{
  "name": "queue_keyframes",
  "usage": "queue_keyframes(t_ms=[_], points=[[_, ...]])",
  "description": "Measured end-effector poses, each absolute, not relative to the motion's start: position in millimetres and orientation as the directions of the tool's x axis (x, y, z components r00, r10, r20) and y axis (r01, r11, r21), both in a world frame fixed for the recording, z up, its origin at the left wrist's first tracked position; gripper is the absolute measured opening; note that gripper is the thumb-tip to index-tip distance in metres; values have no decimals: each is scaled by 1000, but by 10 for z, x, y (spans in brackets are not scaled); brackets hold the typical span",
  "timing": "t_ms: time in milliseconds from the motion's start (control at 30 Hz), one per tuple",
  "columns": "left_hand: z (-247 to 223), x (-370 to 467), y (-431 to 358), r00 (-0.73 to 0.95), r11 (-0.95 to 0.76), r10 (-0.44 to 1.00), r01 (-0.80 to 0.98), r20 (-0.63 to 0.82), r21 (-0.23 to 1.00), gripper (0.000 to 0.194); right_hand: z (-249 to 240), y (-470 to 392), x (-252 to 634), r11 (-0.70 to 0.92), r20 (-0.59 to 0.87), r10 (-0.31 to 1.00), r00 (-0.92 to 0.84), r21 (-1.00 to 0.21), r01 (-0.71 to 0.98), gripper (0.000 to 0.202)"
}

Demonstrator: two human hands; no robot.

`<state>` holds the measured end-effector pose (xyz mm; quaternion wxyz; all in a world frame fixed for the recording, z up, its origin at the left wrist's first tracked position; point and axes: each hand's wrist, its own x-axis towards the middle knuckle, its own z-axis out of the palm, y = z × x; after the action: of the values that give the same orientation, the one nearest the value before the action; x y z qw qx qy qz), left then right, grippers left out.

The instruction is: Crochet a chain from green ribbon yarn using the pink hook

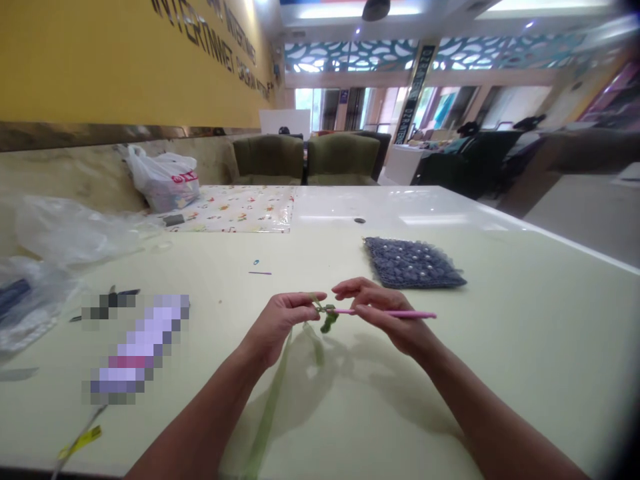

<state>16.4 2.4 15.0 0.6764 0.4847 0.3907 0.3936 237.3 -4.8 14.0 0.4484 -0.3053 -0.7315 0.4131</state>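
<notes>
Between finger and thumb, my left hand (pixel 285 323) pinches a small piece of green crochet work (pixel 329 323). A flat green strand of yarn (pixel 270 420) runs from that hand down to the table's near edge. My right hand (pixel 385 312) is closed around a pink crochet hook (pixel 413 314), whose tip reaches into the green stitches. Both hands are close together above the table. Beyond my right hand lies a dark blue-grey crocheted piece (pixel 414 263) dotted with white beads. Exactly how the yarn loops on the hook is too small to tell.
A thin purple needle (pixel 260 273) and a small blue ring-like item (pixel 257 262) lie ahead on the table (pixel 525 347). On the left are a blurred-out lilac object (pixel 145 340), dark scissors-like tool (pixel 113 301) and clear plastic bags (pixel 75 230). A white carrier bag (pixel 165 177) stands farther back.
</notes>
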Motion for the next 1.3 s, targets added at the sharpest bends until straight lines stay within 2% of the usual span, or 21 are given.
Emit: queue_keyframes(t_ms=[100, 200, 467, 633, 833, 933, 1067, 1167, 1300], points=[[162, 193, 0, 431, 177, 897, -139, -102, 974, 29, 85, -17, 2376, 267, 284, 866, -411, -959, -100, 20], [146, 221, -11, 428, 152, 900, -136, -80, 979, 31, 50, -11, 2362, 220, 264, 873, -410, -963, -153, 19], [102, 231, -5, 314, 4, 949, -58, 15, 998, 31, 30, -39, 2328, 188, 194, 896, -401, -981, -53, 20], [153, 180, 8, 396, 112, 916, -121, -56, 986, 37, 51, -63, 2324, 258, 239, 909, -343, -966, 11, 25], [162, 119, 42, 480, 262, 868, -234, -123, 936, 38, 174, -104, 2371, 309, 211, 906, -367, -922, 234, 28], [140, 131, 36, 484, 280, 866, -258, -127, 925, 36, 179, -97, 2389, 327, 237, 878, -416, -931, 160, 27], [84, 225, -22, 482, 167, 874, -181, -61, 969, 36, 98, -97, 2332, 237, 231, 857, -460, -970, -46, 25], [74, 269, -54, 488, 42, 872, -115, 19, 992, 41, 50, -122, 2256, 189, 190, 909, -371, -981, -41, 26], [139, 192, -16, 426, -233, 894, 172, 141, 957, 42, 54, -123, 2217, 148, 190, 961, -200, -967, -206, 26]])
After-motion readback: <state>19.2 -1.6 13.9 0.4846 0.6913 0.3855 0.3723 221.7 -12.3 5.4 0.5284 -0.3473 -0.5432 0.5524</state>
